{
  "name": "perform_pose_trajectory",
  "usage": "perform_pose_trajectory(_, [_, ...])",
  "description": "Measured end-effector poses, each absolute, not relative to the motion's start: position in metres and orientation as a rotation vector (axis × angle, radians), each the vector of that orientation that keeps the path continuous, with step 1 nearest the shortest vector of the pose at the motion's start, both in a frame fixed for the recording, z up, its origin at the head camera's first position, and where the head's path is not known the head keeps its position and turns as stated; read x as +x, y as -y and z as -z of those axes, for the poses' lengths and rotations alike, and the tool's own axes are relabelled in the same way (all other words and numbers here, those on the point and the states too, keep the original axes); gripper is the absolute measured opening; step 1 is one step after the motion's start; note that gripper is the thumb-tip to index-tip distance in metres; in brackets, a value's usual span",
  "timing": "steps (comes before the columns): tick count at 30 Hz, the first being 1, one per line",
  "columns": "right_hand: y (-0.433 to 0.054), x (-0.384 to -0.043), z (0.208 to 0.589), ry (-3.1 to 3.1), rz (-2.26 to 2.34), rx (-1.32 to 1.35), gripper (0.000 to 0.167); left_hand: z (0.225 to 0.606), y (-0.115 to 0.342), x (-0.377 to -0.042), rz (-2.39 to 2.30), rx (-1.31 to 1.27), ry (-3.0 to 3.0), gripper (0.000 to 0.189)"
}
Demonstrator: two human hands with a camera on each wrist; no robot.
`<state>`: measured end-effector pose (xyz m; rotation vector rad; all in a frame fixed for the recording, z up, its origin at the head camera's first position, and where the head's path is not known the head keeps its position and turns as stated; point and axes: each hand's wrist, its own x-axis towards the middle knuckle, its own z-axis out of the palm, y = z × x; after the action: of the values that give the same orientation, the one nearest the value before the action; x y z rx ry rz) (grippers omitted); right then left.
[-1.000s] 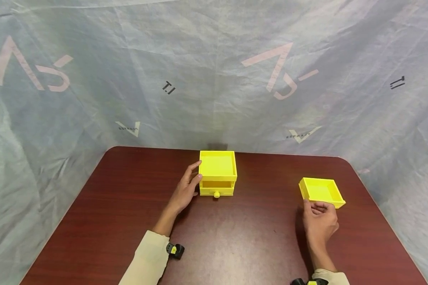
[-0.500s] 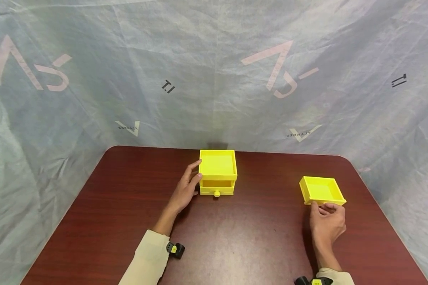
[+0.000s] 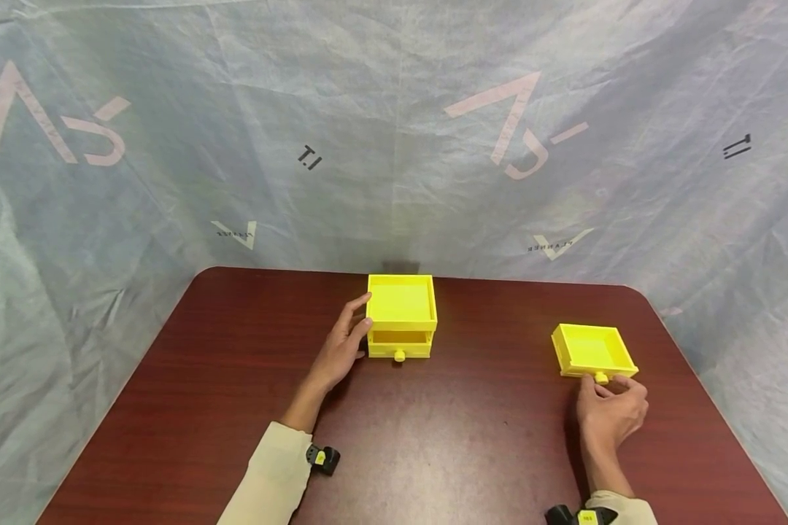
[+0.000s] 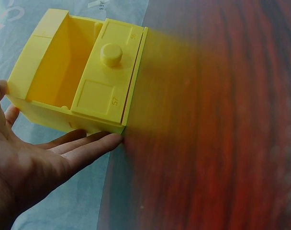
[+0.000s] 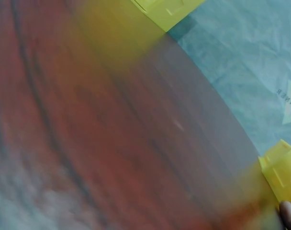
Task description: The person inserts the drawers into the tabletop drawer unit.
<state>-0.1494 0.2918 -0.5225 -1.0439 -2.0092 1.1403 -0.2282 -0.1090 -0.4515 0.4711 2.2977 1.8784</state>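
A small yellow cabinet [image 3: 402, 302] stands near the table's back edge, with a gap above its lower drawer [image 4: 100, 76]. That drawer has a round knob [image 4: 111, 54]. My left hand [image 3: 336, 354] rests against the cabinet's left side, its fingers extended along the wall. Farther right on the table lies a separate yellow drawer [image 3: 594, 350]. Its front knob [image 3: 601, 378] shows between the thumb and fingers of my right hand [image 3: 609, 415], which are spread apart. In the right wrist view, only fingertips [image 5: 288, 214] appear beside this drawer at the right edge.
The reddish-brown wooden table [image 3: 460, 437] has rounded back corners. Behind it and along both sides hangs a grey printed sheet [image 3: 394, 146]. A dark camera is strapped to each wrist.
My right hand has shifted right and slightly down along the separate drawer's front, uncovering its knob. That drawer has hardly moved. The left hand stays against the cabinet.
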Motion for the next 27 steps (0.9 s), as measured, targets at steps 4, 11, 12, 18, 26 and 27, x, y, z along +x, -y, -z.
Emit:
perform_pose_trajectory(4, [-0.295, -0.152, 0.523, 2.003, -1.129, -1.077, 0.049, 0.451, 0.109, -0.229, -1.876, 0.464, -2.296, 0.052])
perform_pose_trajectory(11, [-0.306, -0.156, 0.522, 2.012, -1.127, -1.073, 0.046, 0.451, 0.109, -0.23, -1.875, 0.463, -2.292, 0.052])
perform_pose_trajectory(12, [-0.307, -0.157, 0.522, 2.018, -1.123, -1.08, 0.045, 0.451, 0.109, -0.23, -1.878, 0.462, -2.293, 0.052])
perform_pose_trajectory(18, [-0.312, -0.154, 0.52, 2.036, -1.157, -1.114, 0.043, 0.453, 0.109, -0.23, -1.891, 0.457, -2.308, 0.051])
perform_pose_trajectory(26, [-0.311, -0.155, 0.52, 1.915, -1.35, -1.081, 0.029, 0.453, 0.108, -0.231, -1.89, 0.453, -2.3, 0.051])
perform_pose_trajectory(27, [-0.311, -0.155, 0.52, 1.89, -1.367, -1.075, 0.025, 0.453, 0.108, -0.231, -1.89, 0.449, -2.301, 0.051])
